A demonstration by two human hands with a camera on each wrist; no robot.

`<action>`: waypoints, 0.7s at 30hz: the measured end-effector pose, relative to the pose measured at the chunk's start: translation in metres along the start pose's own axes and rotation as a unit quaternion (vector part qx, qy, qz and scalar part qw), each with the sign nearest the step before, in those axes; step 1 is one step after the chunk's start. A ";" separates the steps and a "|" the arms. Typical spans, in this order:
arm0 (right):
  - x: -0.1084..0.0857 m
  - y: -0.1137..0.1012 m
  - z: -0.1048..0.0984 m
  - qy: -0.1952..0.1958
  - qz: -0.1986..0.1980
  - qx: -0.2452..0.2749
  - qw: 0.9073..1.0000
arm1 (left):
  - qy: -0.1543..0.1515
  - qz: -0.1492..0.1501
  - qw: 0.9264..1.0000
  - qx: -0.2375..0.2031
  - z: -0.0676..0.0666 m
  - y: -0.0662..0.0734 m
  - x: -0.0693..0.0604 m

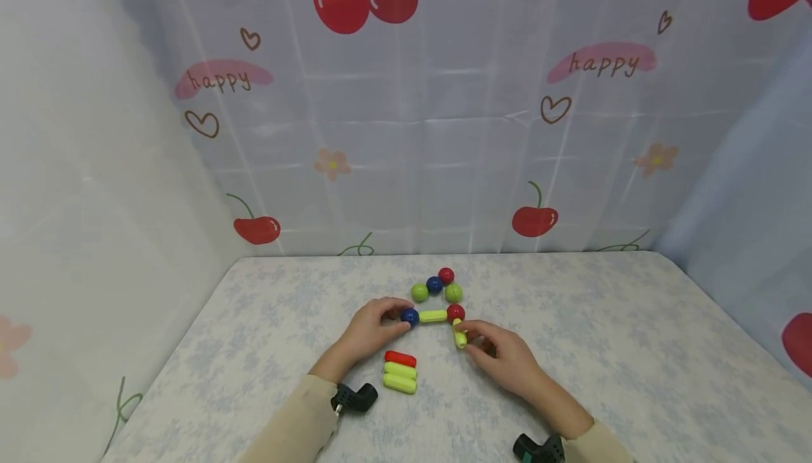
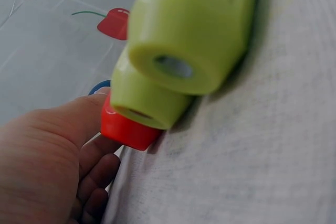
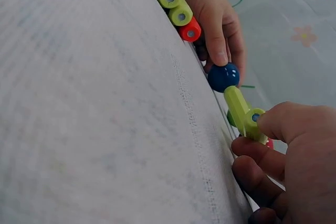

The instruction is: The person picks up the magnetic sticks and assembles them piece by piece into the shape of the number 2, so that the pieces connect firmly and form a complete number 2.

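Note:
In the head view my left hand point(image 1: 371, 330) pinches a blue ball point(image 1: 410, 317) between thumb and fingers. A yellow-green rod point(image 1: 433, 316) runs from that ball to a red ball point(image 1: 455, 313). My right hand point(image 1: 505, 356) pinches a second yellow-green rod point(image 1: 459, 337), whose far end meets the red ball. The right wrist view shows this rod's near end point(image 3: 256, 117), with a metal disc in it, between thumb and fingers. The blue ball point(image 3: 223, 77) sits under the left thumb there. In the left wrist view, rods mostly cover what my left hand point(image 2: 47, 150) holds.
Nearer me lie a red rod point(image 1: 400, 359) and two yellow-green rods point(image 1: 400, 383), side by side. Behind the joined pieces sit a green ball point(image 1: 419, 292), a blue ball point(image 1: 434, 285), another green ball point(image 1: 453, 293) and a red ball point(image 1: 446, 276). A printed curtain point(image 1: 431, 188) hangs behind the table.

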State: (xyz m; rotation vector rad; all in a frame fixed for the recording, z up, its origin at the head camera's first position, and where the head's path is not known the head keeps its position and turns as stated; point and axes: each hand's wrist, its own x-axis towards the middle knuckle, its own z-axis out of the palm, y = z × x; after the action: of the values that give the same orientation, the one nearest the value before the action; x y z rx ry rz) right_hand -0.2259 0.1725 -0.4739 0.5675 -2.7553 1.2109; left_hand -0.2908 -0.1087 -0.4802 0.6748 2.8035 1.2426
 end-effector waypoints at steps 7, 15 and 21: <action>0.001 0.002 0.001 0.016 -0.002 -0.007 1.000 | 0.001 -0.003 1.000 -0.002 0.001 -0.001 0.001; 0.002 0.003 0.001 0.038 0.006 -0.007 0.999 | 0.002 -0.003 1.000 -0.002 0.001 0.000 0.001; 0.003 0.002 0.001 0.037 0.011 -0.007 0.999 | 0.004 -0.008 1.000 -0.007 0.001 0.001 0.000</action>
State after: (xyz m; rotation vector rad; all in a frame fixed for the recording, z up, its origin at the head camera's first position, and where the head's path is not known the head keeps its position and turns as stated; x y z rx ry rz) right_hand -0.2289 0.1722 -0.4750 0.4830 -2.7129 1.1913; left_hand -0.2903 -0.1081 -0.4803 0.6474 2.7978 1.2630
